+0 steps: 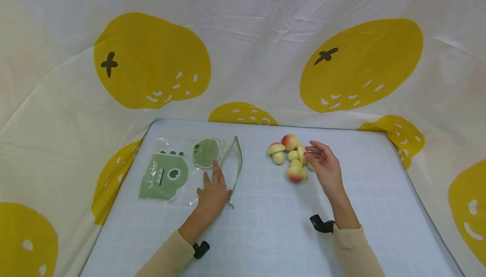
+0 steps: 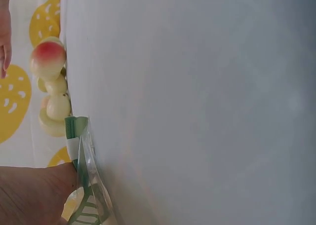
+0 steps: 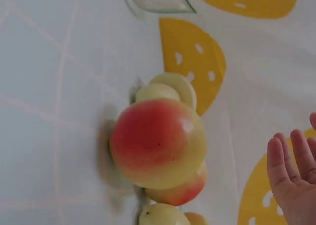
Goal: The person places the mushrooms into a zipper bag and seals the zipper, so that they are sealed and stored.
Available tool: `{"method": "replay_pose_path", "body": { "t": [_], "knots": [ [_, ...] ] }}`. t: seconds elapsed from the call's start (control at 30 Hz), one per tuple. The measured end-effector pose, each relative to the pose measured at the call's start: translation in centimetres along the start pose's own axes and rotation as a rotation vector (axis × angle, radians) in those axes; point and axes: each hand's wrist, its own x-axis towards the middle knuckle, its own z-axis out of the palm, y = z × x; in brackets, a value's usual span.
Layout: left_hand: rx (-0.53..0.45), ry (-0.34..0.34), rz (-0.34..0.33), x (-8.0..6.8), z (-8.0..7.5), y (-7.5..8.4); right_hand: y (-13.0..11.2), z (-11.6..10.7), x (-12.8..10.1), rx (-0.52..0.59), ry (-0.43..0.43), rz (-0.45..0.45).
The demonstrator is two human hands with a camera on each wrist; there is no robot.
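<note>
1. I see the peaches (image 1: pixel 292 158) heaped in a small pile on the table (image 1: pixel 265 226), near its far edge and right of the middle. All of them lie loose on the surface.
2. My right hand (image 1: pixel 324 167) sits at the right side of the pile, fingers loosely spread and reaching toward the fruit. It may be touching the nearest one, but the head view is too small to tell, and it grips nothing that I can see.
3. The bag (image 1: pixel 193 169), clear with green dinosaur prints, lies flat toward the far left corner, its mouth standing open on the side facing the peaches.
4. My left hand (image 1: pixel 213 190) rests flat on the bag's near right part, fingers straight and close together, pressing it down.
5. By my judgement nothing is packed: the bag looks empty, and every peach is left to move.
6. A cloth (image 1: pixel 243 36) with yellow fruit prints hangs round the table.
</note>
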Motion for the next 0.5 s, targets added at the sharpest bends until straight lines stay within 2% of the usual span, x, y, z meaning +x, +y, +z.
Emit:
{"method": "replay_pose_path", "body": {
  "t": [0.3,0.5],
  "knots": [
    [0.020,0.028,0.014,-0.1,0.0,0.0,0.6,-2.2,0.5,0.018,0.090,-0.021],
    [0.019,0.043,0.022,-0.1,0.2,0.0,1.0,-3.1,0.6,-0.132,0.152,-0.017]
  ]
}}
